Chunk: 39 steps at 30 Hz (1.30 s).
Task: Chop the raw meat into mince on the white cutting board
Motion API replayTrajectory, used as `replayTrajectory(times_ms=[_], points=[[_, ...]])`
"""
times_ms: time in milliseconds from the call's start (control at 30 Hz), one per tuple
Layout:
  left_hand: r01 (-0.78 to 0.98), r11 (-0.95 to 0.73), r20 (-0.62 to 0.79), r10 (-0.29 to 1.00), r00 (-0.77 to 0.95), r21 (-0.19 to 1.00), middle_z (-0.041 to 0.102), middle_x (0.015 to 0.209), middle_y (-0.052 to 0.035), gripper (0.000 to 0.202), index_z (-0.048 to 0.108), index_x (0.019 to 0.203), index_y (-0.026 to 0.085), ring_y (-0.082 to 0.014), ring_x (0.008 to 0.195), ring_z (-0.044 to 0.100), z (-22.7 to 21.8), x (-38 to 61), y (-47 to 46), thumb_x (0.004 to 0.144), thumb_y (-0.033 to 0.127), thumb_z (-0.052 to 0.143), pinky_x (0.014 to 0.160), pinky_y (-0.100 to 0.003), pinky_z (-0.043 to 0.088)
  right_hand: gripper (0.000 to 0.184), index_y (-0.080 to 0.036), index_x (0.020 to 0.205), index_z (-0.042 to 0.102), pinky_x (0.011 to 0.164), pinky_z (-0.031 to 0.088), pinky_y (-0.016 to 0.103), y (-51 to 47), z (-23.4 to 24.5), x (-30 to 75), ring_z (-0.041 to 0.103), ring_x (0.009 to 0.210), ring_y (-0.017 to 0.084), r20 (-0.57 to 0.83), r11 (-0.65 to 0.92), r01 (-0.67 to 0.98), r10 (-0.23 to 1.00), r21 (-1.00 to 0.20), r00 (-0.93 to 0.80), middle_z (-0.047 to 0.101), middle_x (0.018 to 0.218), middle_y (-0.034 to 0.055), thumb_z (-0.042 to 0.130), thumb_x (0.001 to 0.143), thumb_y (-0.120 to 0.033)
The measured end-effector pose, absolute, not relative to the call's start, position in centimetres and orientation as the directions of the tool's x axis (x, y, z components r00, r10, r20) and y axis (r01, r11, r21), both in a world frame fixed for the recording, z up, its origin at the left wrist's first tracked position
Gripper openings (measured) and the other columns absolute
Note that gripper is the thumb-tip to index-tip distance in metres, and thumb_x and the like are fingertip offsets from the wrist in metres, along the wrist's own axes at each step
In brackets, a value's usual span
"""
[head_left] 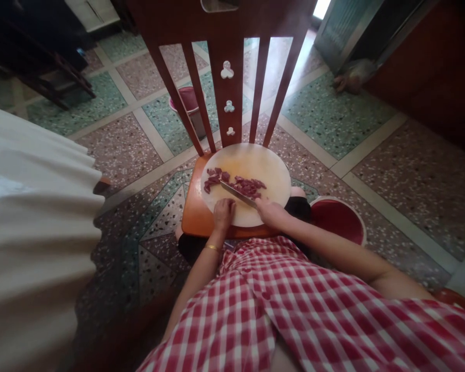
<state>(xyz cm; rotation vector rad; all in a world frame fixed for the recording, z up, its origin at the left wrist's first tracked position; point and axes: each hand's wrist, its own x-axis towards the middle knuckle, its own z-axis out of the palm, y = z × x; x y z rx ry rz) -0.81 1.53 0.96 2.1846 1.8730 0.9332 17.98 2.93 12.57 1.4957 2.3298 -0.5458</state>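
The right hand [270,213] holds a knife [238,195] beside cut meat [248,185] on a round board [269,161].

hands [223,213] 2 | knife [238,195] 1 | cutting board [271,165] 1 | bracelet [213,248] 1 | red-lined containers [339,221] 2

Pleated white cloth [42,232] at left, red-lined bin [188,96] farther off, red container [337,217] at right, speckled floor [120,139].

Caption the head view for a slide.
Right hand holds a knife beside cut red meat on a round board on a chair; left hand nearby.
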Motion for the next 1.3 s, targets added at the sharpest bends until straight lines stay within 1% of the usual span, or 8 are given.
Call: replayTrajectory(times_ms=[200,367,567,633,800,933,1033,1300], points=[[0.831,-0.265,0.428,0.903,0.036,0.489,0.057,0.098,-0.0114,0.017,0.059,0.092,0.017,-0.0203,0.096,0.051,0.9,-1.2,0.4,0.084,0.027,0.049,0.082,-0.035,0.043,0.027,-0.013,0.112,0.040,0.067,0.045,0.031,2.0,12.8,16.5,0.063,0.082,0.025,-0.492,0.425,0.886,0.741,-0.185,-0.458,0.064,0.090,0.0145,0.033,0.086,-0.013],[0.789,-0.364,0.436,0.890,0.136,0.496,0.059,0.092,-0.0092,0.015,0.059,0.089,0.017,-0.0185,0.091,0.053,1.0,-1.7,0.8,0.084,0.024,0.047,0.081,-0.033,0.046,0.026,-0.013,0.111,0.041,0.067,0.045,0.031,2.0,13.1,16.1,0.063,0.083,0.025,-0.543,0.408,0.892,0.713,-0.194,-0.444,0.064,0.090,0.0147,0.034,0.086,-0.015],[0.784,-0.361,0.363,0.913,0.187,0.504,0.059,0.093,-0.0084,0.017,0.058,0.096,0.019,-0.0183,0.089,0.053,1.6,-2.8,0.0,0.084,0.027,0.048,0.080,-0.034,0.045,0.024,-0.014,0.109,0.040,0.067,0.044,0.031,2.9,13.5,16.1,0.063,0.080,0.024,-0.571,0.382,0.910,0.717,-0.159,-0.401,0.064,0.087,0.0141,0.033,0.086,-0.015],[0.806,-0.332,0.347,0.922,0.169,0.490,0.058,0.092,-0.0087,0.019,0.057,0.097,0.019,-0.0193,0.089,0.052,1.6,-3.0,-0.4,0.083,0.028,0.049,0.080,-0.035,0.043,0.022,-0.014,0.108,0.041,0.066,0.044,0.031,3.2,13.7,16.0,0.063,0.077,0.024,-0.566,0.367,0.919,0.731,-0.143,-0.380,0.064,0.084,0.0135,0.032,0.087,-0.017],[0.845,-0.198,0.355,0.935,0.010,0.497,0.055,0.091,-0.0115,0.021,0.057,0.092,0.017,-0.0223,0.091,0.051,1.4,-2.6,-0.5,0.082,0.034,0.051,0.080,-0.037,0.042,0.022,-0.015,0.107,0.040,0.064,0.044,0.031,3.1,13.7,15.6,0.063,0.076,0.025,-0.569,0.381,0.912,0.721,-0.151,-0.396,0.064,0.083,0.0130,0.030,0.088,-0.019],[0.813,-0.261,0.379,0.924,0.054,0.520,0.055,0.102,-0.0120,0.020,0.056,0.097,0.017,-0.0216,0.098,0.050,1.6,-2.1,0.0,0.083,0.031,0.049,0.085,-0.036,0.043,0.023,-0.015,0.109,0.040,0.065,0.045,0.031,2.7,13.3,15.7,0.063,0.077,0.025,-0.557,0.397,0.904,0.721,-0.156,-0.413,0.064,0.084,0.0122,0.031,0.088,-0.018],[0.798,-0.306,0.382,0.918,0.103,0.520,0.058,0.098,-0.0098,0.017,0.056,0.096,0.018,-0.0195,0.095,0.052,1.5,-1.8,0.3,0.084,0.027,0.048,0.084,-0.034,0.044,0.024,-0.015,0.110,0.039,0.066,0.045,0.030,2.5,13.2,15.9,0.063,0.078,0.024,-0.552,0.393,0.905,0.723,-0.166,-0.415,0.064,0.086,0.0123,0.032,0.087,-0.018],[0.843,-0.247,0.393,0.918,0.046,0.478,0.058,0.086,-0.0093,0.013,0.057,0.084,0.017,-0.0195,0.085,0.053,0.9,-1.1,0.9,0.083,0.024,0.046,0.075,-0.033,0.045,0.025,-0.015,0.111,0.040,0.070,0.045,0.030,1.4,12.9,16.1,0.063,0.084,0.023,-0.574,0.377,0.915,0.721,-0.147,-0.389,0.065,0.088,0.0134,0.033,0.087,-0.016]])
